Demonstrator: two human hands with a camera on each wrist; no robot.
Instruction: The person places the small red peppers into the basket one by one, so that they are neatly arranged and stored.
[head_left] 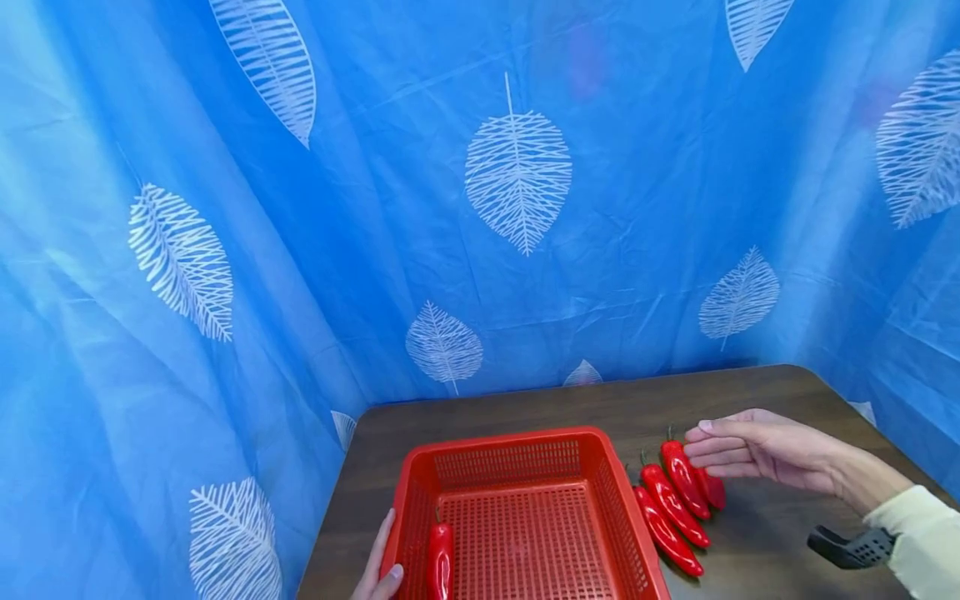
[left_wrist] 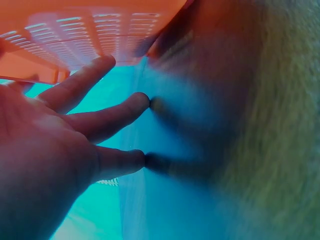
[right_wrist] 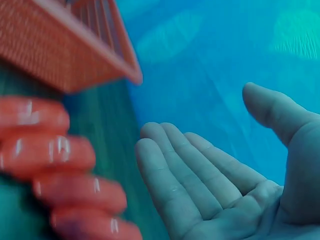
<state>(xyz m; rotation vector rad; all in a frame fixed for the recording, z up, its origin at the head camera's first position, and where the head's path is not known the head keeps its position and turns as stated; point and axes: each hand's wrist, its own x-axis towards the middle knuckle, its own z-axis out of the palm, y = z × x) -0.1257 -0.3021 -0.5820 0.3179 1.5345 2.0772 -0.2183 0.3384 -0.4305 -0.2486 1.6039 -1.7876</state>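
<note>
A red plastic basket (head_left: 517,437) with slotted walls stands on the table. One glossy red chili pepper (head_left: 441,558) lies inside it along the left wall. My left hand (head_left: 377,567) is at the basket's left side, its thumb at the rim. In the left wrist view its fingers (left_wrist: 117,112) are straight and spread, the upper one against the basket wall. To the right of the basket several red peppers (head_left: 670,504) lie side by side in a slanting row. Just beside and above them is my right hand (head_left: 772,450), fingers extended, palm bare, holding nothing.
The dark wooden table (head_left: 465,408) has rounded far corners. A blue curtain (head_left: 360,208) printed with white leaves hangs behind it and at both sides. A black strap piece (head_left: 851,547) sticks out by the right sleeve (head_left: 926,533).
</note>
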